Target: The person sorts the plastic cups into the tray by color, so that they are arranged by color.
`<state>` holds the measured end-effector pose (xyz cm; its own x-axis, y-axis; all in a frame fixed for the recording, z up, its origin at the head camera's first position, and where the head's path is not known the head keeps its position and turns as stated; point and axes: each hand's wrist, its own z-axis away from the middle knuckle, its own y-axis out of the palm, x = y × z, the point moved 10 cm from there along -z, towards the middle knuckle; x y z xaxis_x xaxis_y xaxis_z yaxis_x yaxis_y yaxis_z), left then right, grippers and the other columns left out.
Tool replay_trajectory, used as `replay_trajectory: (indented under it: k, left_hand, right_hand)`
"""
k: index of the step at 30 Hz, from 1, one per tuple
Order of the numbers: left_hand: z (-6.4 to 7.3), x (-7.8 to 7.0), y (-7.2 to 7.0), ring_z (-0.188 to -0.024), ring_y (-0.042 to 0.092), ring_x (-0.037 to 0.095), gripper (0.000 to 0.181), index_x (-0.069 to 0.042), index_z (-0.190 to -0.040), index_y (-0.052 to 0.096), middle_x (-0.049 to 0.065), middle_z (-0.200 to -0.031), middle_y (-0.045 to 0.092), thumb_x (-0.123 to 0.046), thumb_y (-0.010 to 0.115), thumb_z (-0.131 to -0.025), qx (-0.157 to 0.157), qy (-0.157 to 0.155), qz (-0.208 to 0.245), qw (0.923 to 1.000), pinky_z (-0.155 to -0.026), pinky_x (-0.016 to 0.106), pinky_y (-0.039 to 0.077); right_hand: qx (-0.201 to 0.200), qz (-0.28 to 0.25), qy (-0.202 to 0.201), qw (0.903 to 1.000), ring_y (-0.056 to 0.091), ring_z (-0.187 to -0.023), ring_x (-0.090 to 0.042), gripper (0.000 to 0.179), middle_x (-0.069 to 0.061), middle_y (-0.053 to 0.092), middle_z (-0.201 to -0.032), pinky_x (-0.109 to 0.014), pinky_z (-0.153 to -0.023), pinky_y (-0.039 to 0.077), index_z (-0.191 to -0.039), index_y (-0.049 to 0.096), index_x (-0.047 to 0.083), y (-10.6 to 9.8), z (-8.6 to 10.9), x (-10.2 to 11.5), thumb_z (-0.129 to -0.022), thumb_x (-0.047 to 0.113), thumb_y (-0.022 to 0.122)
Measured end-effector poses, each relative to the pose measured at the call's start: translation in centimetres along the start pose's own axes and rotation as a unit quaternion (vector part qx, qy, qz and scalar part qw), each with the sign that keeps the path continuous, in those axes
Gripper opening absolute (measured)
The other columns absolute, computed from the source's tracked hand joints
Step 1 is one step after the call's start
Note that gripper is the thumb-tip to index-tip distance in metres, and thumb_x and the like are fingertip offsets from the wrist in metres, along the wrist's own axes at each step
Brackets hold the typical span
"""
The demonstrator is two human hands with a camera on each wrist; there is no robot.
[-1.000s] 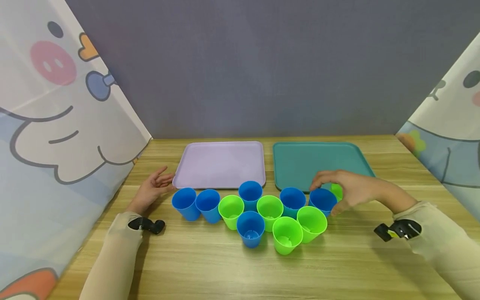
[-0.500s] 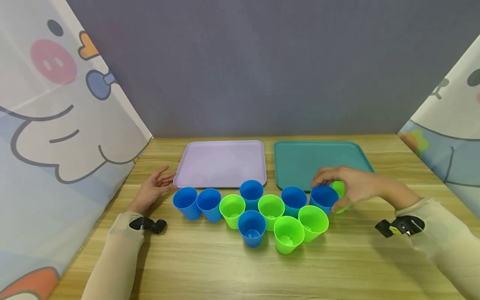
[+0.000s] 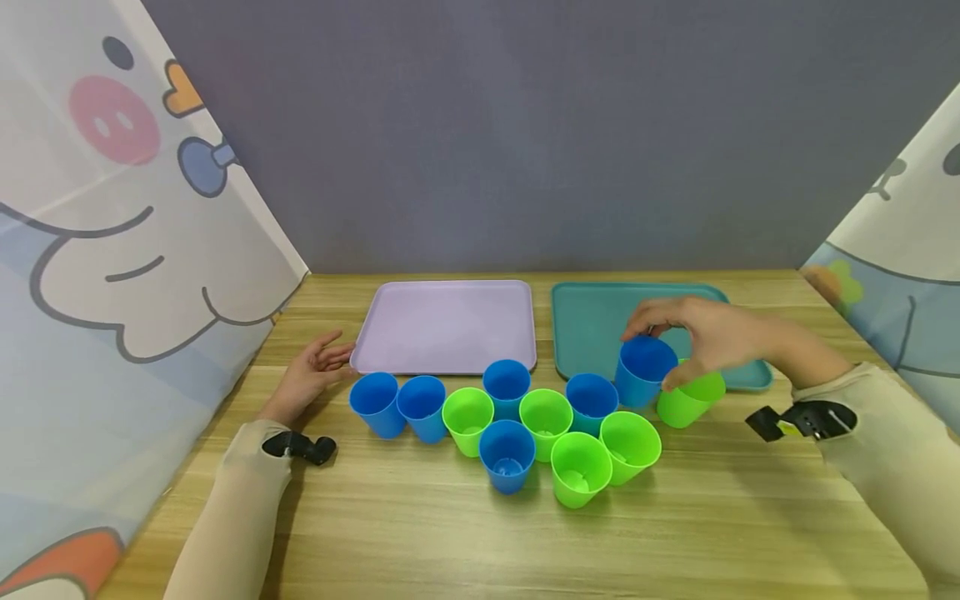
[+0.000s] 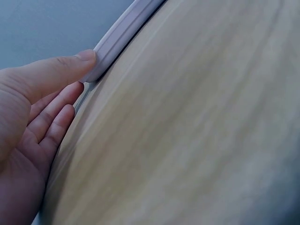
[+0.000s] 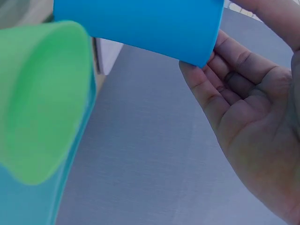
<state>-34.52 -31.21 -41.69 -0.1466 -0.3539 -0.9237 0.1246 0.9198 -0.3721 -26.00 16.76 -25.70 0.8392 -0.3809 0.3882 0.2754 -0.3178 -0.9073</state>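
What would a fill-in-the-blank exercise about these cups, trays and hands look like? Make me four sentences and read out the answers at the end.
1. The right hand holds a ____ cup.
2. In the head view, the purple tray lies to the ____ of the teal tray.
3. The head view shows ____ green cups in all.
4. The left hand, holding no cup, is nearest the ____ tray.

Missing words: blue; left; five; purple.
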Motion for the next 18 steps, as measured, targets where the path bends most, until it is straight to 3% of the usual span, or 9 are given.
replay_trajectory:
  k: [11, 14, 18]
  left_hand:
    - [-0.2, 0.0, 0.0, -0.11, 0.057, -0.001, 0.079, 0.006, -0.154, 0.022, 0.031, -0.144, 0.046, 0.002, 0.07, -0.091, -0.003, 0.009, 0.001, 1.0, -0.09, 0.012, 0.046]
    - [-0.1, 0.0, 0.0, -0.113, 0.058, 0.004, 0.078, 0.006, -0.154, 0.022, 0.031, -0.144, 0.046, 0.003, 0.069, -0.091, -0.004, 0.005, -0.003, 1.0, -0.09, 0.012, 0.046]
    - [0.2, -0.2, 0.1, -0.122, 0.057, 0.021, 0.078, 0.006, -0.154, 0.022, 0.031, -0.144, 0.046, 0.003, 0.068, -0.092, -0.004, 0.0, -0.006, 1.0, -0.09, 0.012, 0.046]
  right_hand:
    - [-0.015, -0.019, 0.039, 0.999, 0.062, -0.101, -0.017, 0.055, 0.001, 0.064, -0.119, -0.033, -0.085, 0.054, -0.12, 0.066, 0.006, -2.1, -1.9, -1.2, -0.072, 0.017, 0.09]
    - [-0.016, -0.028, 0.046, 0.9984, 0.062, -0.102, -0.02, 0.057, -0.003, 0.063, -0.12, -0.034, -0.087, 0.054, -0.121, 0.065, 0.003, -2.5, -2.6, -1.8, -0.072, 0.015, 0.09]
    - [-0.011, -0.049, 0.077, 0.9958, 0.061, -0.104, -0.024, 0.057, -0.006, 0.061, -0.12, -0.041, -0.092, 0.053, -0.122, 0.065, 0.002, -2.7, -3.6, -3.0, -0.072, 0.013, 0.089]
